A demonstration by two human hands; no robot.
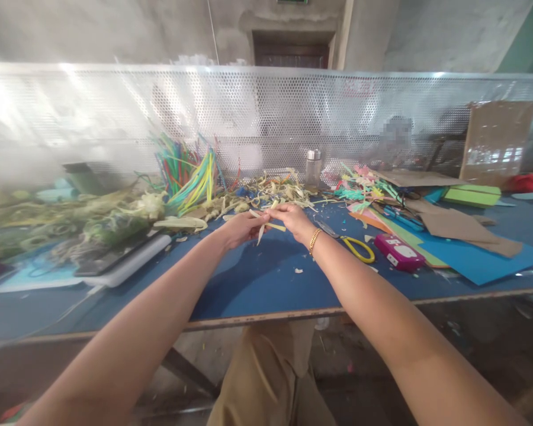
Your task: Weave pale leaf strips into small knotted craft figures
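Observation:
Over the middle of the blue table, my left hand and my right hand meet, fingertips nearly touching. Both are closed on pale cream-yellow strips, which look like dried husk or paper; the exact material is unclear. One strip end hangs below my left fingers, and another sticks out to the right under my right hand. A gold chain bracelet circles my right wrist. Yellow-handled scissors lie to the right of my right hand. Just behind my hands spreads a heap of cream scraps.
Bundled coloured stems stand at back left, with a phone and white power bank nearer. A glass bottle stands at the back. To the right lie a purple box, blue sheets and cardboard. A perforated metal screen borders the table.

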